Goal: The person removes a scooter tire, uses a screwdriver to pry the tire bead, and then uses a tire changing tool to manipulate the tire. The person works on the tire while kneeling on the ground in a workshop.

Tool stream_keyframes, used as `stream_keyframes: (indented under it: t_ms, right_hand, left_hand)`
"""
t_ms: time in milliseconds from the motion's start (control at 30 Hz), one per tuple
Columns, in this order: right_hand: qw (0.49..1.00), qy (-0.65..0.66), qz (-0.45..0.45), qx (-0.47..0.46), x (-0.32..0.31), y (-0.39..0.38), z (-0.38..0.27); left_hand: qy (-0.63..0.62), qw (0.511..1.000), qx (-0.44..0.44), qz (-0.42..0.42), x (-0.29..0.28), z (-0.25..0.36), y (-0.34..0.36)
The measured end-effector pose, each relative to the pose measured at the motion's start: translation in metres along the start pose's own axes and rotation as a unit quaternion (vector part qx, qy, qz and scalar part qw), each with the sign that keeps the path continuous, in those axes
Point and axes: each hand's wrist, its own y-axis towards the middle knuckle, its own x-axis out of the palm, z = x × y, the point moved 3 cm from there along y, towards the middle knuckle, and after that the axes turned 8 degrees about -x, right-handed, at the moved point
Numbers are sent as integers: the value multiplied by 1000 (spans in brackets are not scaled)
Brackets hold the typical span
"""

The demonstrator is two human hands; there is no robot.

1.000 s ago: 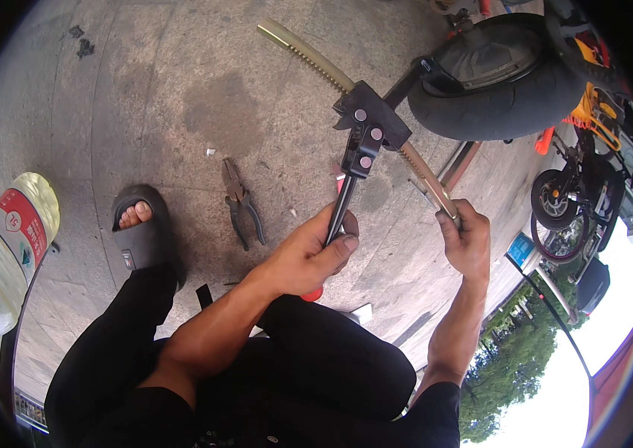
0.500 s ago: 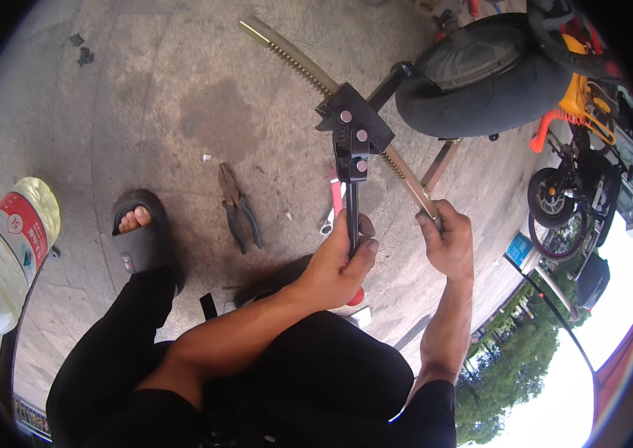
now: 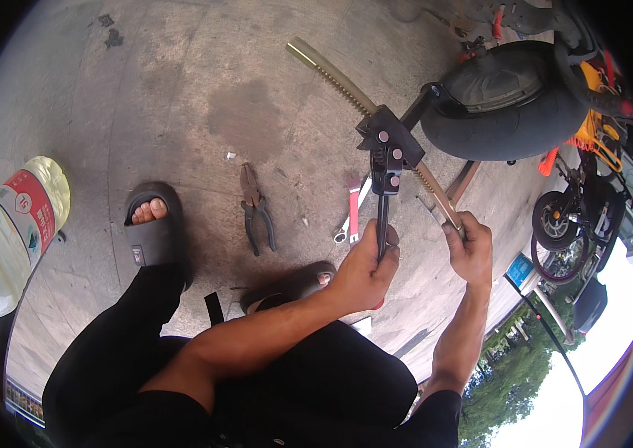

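In front of me is a ratchet tool: a toothed metal bar (image 3: 330, 75) runs slantwise through a riveted black ratchet head (image 3: 398, 133). My left hand (image 3: 367, 272) is closed around the tool's black lever handle (image 3: 383, 216), below the head. The lower end of the toothed bar is gripped by my right hand (image 3: 472, 250). A black arm (image 3: 416, 109) reaches from behind the head towards the hub of a black-tyred wheel (image 3: 507, 138); whether it touches the wheel I cannot tell. Part of the left fingers is hidden behind the handle.
Dark-handled pliers (image 3: 254, 207) lie on the concrete floor, left of a red flat tool (image 3: 354, 201) and a wrench (image 3: 342, 233). A big clear bottle (image 3: 25, 213) stands at far left, near my sandalled foot (image 3: 153, 224). Scooter parts (image 3: 589, 179) and a blue-labelled bucket (image 3: 519, 269) are at right.
The whole scene has shifted in view. Both hands keep their grips on the tool, and the toothed bar stays in the ratchet head. More of the red tool and wrench shows now.
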Motion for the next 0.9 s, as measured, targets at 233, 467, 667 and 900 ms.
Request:
stream_keyframes:
  t_ms: [233, 467, 667, 900]
  right_hand:
    - [1000, 23, -5, 7, -6, -4, 4]
    - [999, 13, -30, 42, -9, -6, 4]
    - [998, 56, 0, 29, 0, -5, 0]
    - [996, 85, -8, 23, 4, -3, -2]
  left_hand:
    - [15, 1000, 1, -5, 10, 5, -7]
    - [22, 998, -53, -14, 5, -9, -9]
    - [-25, 999, -6, 19, 23, 0, 1]
    - [-38, 997, 48, 51, 39, 10, 10]
